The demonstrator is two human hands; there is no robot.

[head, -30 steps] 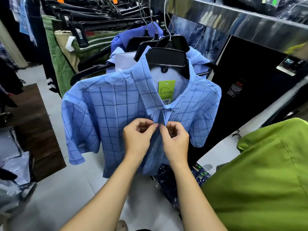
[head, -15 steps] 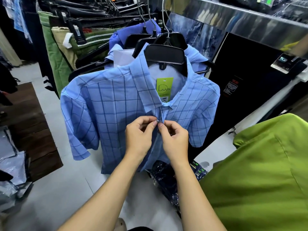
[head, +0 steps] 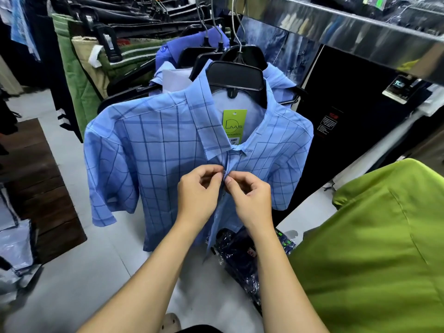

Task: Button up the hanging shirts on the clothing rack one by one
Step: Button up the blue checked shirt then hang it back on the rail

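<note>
A light blue checked short-sleeved shirt (head: 153,150) hangs on a black hanger (head: 236,74) in front of me, with a green tag (head: 234,126) inside the collar. My left hand (head: 198,195) pinches the left edge of the placket just below the collar. My right hand (head: 249,198) pinches the right edge at the same height, fingertips almost touching the left ones. The button itself is hidden between my fingers. Below my hands the shirt front hangs apart. More blue shirts (head: 213,42) hang behind on the same rail.
A shiny metal shelf edge (head: 360,32) runs overhead at the right. A lime green garment (head: 384,248) fills the lower right. Green and dark clothes on hangers (head: 79,75) line the left. Bagged dark clothes (head: 240,251) lie on the tiled floor (head: 84,272) below the shirt.
Both hands have stayed pinched on the placket below the collar, fingers shifting slightly. The view has drifted a little; the shirt hangs as before.
</note>
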